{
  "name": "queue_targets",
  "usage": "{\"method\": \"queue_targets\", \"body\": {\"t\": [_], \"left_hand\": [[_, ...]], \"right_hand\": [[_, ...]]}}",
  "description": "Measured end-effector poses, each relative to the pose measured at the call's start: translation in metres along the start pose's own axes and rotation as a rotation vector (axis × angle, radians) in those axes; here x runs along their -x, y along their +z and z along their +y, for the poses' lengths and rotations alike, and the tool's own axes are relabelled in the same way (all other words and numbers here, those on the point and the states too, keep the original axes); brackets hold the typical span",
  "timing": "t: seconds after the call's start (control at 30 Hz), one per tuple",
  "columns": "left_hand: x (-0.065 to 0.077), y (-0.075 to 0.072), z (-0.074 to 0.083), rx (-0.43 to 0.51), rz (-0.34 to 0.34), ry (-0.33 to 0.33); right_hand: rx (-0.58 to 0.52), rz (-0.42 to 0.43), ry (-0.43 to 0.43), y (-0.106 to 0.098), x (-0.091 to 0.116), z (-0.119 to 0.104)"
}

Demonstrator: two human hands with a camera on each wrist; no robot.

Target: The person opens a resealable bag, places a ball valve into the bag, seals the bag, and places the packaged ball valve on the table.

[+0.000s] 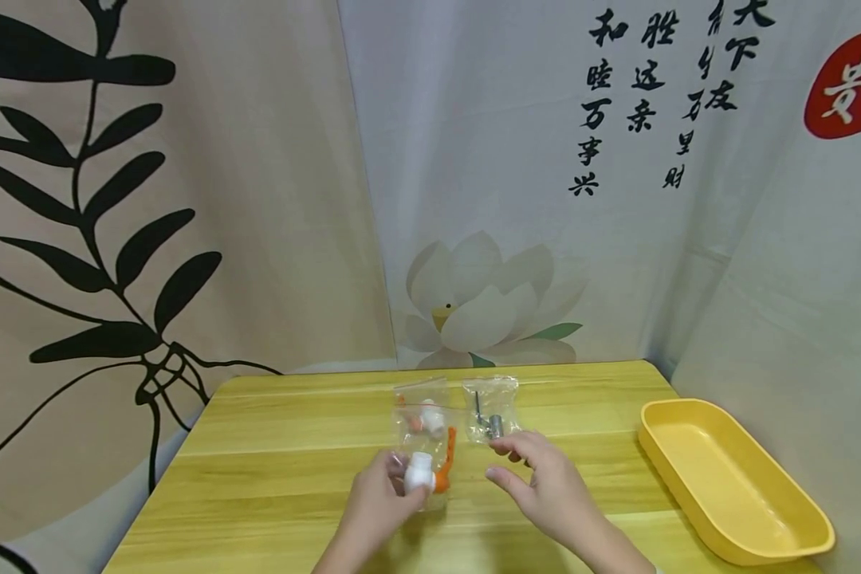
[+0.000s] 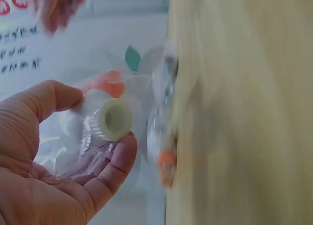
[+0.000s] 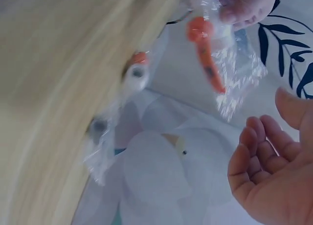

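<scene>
My left hand (image 1: 376, 501) grips a clear plastic bag (image 3: 244, 71) with a white plastic valve (image 1: 419, 472) inside. The valve's round threaded opening (image 2: 117, 120) faces the left wrist camera, between thumb and fingers. Its orange lever handle (image 3: 208, 63) hangs down in the right wrist view. My right hand (image 1: 551, 488) is in the air right of the bag, its fingers loosely bent around nothing. Just beyond its fingertips lies a small clear bag (image 1: 498, 389) with a grey metal cylinder (image 1: 496, 426) and a thin dark rod.
Behind the held bag, another clear bag with a white and orange valve (image 1: 432, 418) lies on the wooden table (image 1: 294, 446). A yellow tray (image 1: 732, 470) stands at the right edge. Printed curtains (image 1: 280, 199) hang behind the table.
</scene>
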State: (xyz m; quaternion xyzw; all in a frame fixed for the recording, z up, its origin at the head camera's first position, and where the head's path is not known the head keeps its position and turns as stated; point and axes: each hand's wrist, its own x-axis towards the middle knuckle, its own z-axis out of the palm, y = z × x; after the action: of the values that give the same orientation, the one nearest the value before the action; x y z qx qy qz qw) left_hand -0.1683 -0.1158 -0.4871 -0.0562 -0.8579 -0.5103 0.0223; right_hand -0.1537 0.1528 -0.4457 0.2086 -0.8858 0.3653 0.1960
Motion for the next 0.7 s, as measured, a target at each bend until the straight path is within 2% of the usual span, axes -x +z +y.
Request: {"method": "queue_targets", "body": {"t": [0.13,0.23,0.33,0.47,0.7], "left_hand": [[-0.023,-0.032,-0.012,0.020,0.086,-0.123],[-0.045,-0.053,-0.028,0.082,0.110,-0.209],[-0.068,-0.067,-0.044,0.140,0.113,-0.278],[-0.090,-0.076,-0.058,0.196,0.092,-0.357],[-0.111,-0.075,-0.071,0.180,0.071,-0.450]], "right_hand": [[0.015,-0.094,0.072,-0.011,0.011,0.014],[0.045,-0.149,0.113,-0.020,0.019,0.028],[0.067,-0.181,0.167,-0.029,0.027,0.041],[0.080,-0.191,0.188,-0.035,0.037,0.056],[0.088,-0.191,0.174,-0.038,0.045,0.067]]}}
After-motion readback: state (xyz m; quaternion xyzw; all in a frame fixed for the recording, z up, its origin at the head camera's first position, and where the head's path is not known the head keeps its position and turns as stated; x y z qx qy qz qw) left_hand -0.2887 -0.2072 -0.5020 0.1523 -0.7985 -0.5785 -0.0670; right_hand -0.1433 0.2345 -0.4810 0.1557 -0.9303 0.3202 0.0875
